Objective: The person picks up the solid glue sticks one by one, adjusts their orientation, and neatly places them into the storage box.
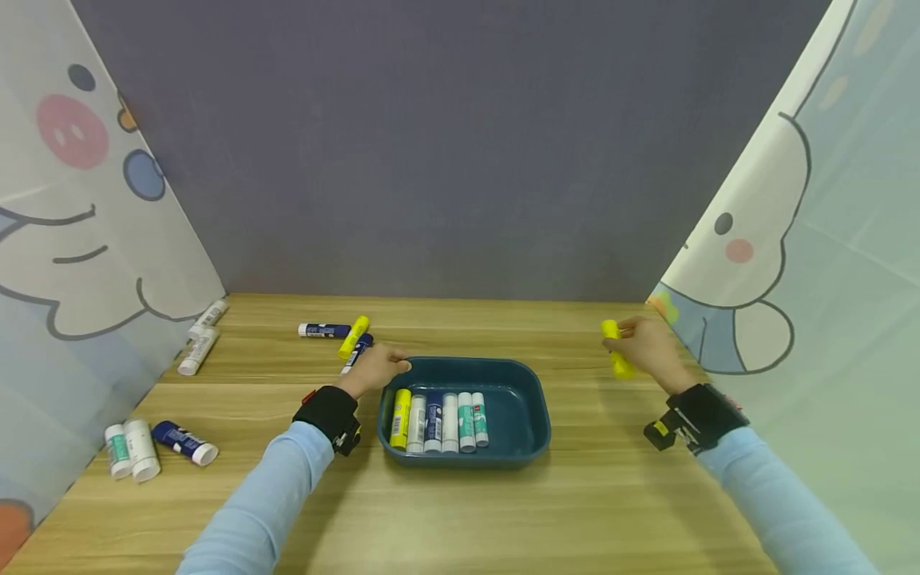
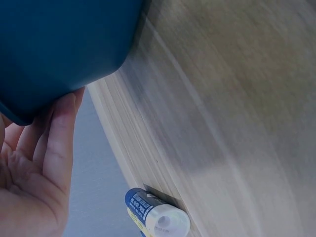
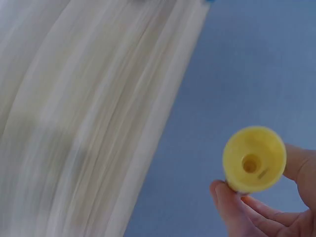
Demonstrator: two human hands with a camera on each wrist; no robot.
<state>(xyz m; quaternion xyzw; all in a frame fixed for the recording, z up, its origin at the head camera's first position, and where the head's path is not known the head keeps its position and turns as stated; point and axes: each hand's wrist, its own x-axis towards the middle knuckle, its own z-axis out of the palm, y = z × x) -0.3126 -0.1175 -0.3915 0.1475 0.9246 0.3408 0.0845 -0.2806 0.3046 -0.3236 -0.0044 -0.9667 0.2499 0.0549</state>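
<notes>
I read the right hand [image 1: 650, 347] as pinching a yellow stick [image 1: 621, 368], right of centre, its long axis near-vertical, lower end slanting right (one end faces the right-wrist camera). The left hand [image 1: 377, 370] grips the tray [image 1: 513, 422], mid-frame. Six sticks [image 1: 434, 423] are loaded; eight loose sticks [image 1: 185, 442], leftward, apparently remain.

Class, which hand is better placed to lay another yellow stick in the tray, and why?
Likely the right hand: it holds a yellow stick, while the left hand holds the tray.
</notes>
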